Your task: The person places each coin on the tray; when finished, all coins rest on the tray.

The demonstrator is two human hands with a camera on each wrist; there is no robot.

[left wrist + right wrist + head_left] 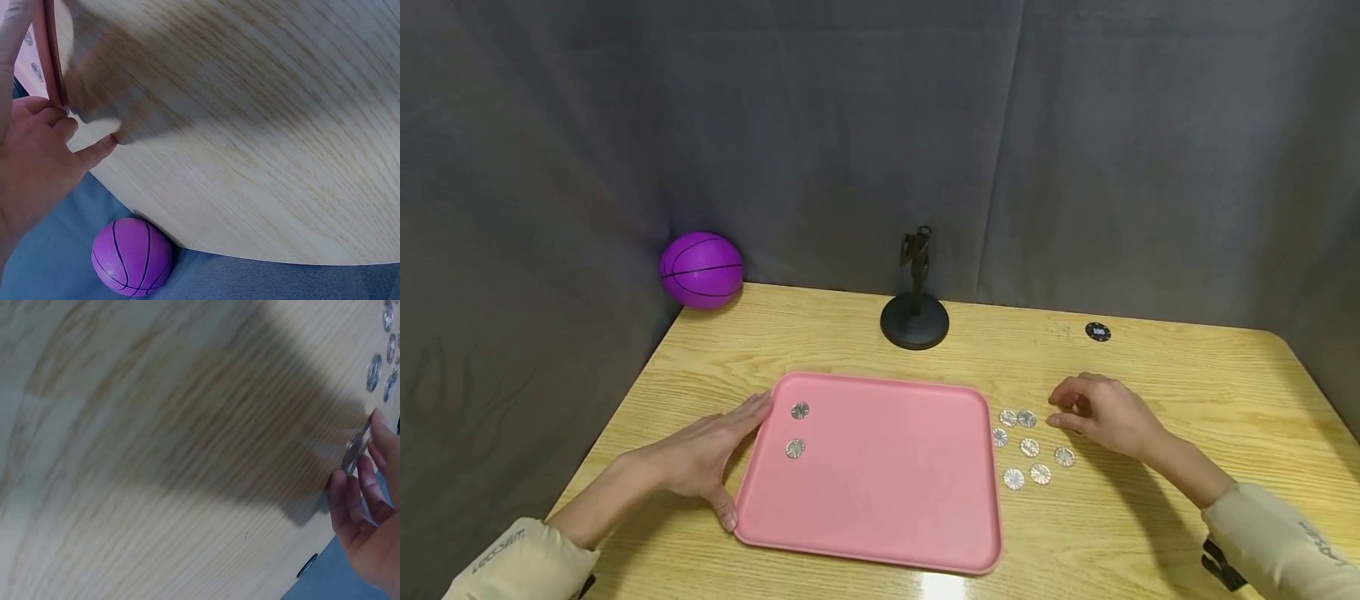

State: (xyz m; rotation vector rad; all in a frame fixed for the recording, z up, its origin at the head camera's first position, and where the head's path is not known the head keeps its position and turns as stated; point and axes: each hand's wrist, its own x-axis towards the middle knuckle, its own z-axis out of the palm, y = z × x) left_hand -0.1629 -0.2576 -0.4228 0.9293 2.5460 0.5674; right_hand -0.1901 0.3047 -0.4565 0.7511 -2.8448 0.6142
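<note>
At the far left corner of the table (pixel 1187 533) a purple ball (pixel 702 270) rests against the grey curtain. The left hand (pixel 707 454) lies with straight, relaxed fingers along the left edge of the pink tray (pixel 880 483); the thumb touches the near left corner of the tray and the fingertips reach the far left corner. On the tray, near its left side, lie two silver discs (pixel 797 429), one behind the other. Behind the tray a black stand (pixel 914 317) is upright on a round base. Just to the right of the tray a small group of silver discs on the table (pixel 1026 446) lies close together. The right hand (pixel 1105 412) is just beside this group, and its curled fingers pinch one silver disc (pixel 354 452) on its edge. Far right, a black chip (pixel 1097 332) lies alone.
</note>
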